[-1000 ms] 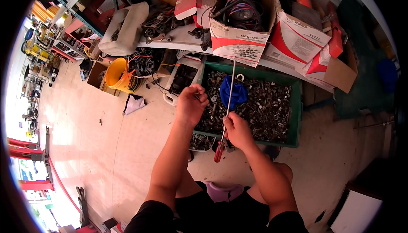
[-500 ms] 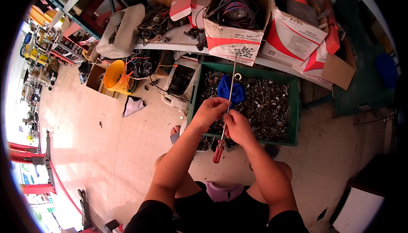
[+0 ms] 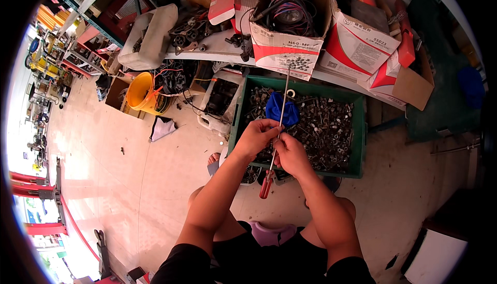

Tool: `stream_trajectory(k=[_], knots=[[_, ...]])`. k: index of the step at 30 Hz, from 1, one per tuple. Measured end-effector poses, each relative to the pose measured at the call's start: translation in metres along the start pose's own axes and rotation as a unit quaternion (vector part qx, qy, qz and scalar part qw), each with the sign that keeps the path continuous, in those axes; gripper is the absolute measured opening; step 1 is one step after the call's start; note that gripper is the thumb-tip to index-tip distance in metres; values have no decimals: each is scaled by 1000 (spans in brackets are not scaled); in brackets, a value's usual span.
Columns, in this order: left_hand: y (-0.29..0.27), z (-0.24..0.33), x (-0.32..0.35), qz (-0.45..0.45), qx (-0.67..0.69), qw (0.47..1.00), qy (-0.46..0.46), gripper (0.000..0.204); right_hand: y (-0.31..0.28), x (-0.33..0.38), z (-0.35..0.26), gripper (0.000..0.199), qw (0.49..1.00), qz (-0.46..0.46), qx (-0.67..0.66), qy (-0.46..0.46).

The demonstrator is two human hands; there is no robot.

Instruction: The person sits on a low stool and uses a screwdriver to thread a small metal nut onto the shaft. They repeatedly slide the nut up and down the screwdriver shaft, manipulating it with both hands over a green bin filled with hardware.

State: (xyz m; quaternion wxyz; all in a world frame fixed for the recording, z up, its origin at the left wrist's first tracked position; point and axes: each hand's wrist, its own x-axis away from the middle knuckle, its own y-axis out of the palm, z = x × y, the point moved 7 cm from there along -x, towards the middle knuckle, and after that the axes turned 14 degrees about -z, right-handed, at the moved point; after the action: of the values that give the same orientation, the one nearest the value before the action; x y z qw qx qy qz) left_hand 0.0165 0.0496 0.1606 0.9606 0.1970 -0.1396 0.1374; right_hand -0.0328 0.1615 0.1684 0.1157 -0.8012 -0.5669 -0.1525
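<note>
A long screwdriver with a red handle [image 3: 266,184] runs between my hands, its thin metal shaft pointing away from me and its handle toward me. My left hand [image 3: 257,138] pinches the shaft about midway. Just right of it and a little nearer, my right hand [image 3: 291,154] has its fingers closed on the same shaft, and its fingertips are partly hidden. Below the hands stands a green crate [image 3: 359,154] full of loose bolts, nuts and washers [image 3: 323,134]. A crumpled blue cloth [image 3: 282,110] lies on this hardware, and a pale ring [image 3: 290,93] is beside it.
Behind the crate, a white shelf [image 3: 207,56] carries an open carton of cables [image 3: 283,51] and red-and-white boxes [image 3: 357,40]. To the left are a whitish plastic container [image 3: 220,97], a yellow bucket [image 3: 141,92] and a cloth piece [image 3: 162,128] on the floor.
Almost nothing differs. The view has shifted very slightly, and both hands keep their hold on the screwdriver shaft.
</note>
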Motion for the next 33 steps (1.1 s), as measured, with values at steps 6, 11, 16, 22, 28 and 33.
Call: stream_trajectory(k=[6, 11, 16, 22, 28, 33], knots=[[-3, -1, -1, 6, -3, 1000, -1, 14, 0, 0, -1, 24, 1000, -1, -6, 1], [-3, -3, -1, 2, -1, 1000, 2, 14, -1, 1, -2, 25, 1000, -1, -1, 3], [0, 0, 0, -2, 0, 1000, -6, 14, -2, 1, -2, 25, 1000, 1, 1, 6], [-1, 0, 0, 0, 2, 1000, -10, 13, -1, 1, -3, 25, 1000, 2, -1, 7], [-3, -3, -1, -20, 0, 1000, -13, 14, -1, 0, -1, 25, 1000, 7, -24, -7], [-2, -1, -2, 9, -14, 1000, 3, 15, -1, -2, 2, 22, 999, 19, -37, -26]])
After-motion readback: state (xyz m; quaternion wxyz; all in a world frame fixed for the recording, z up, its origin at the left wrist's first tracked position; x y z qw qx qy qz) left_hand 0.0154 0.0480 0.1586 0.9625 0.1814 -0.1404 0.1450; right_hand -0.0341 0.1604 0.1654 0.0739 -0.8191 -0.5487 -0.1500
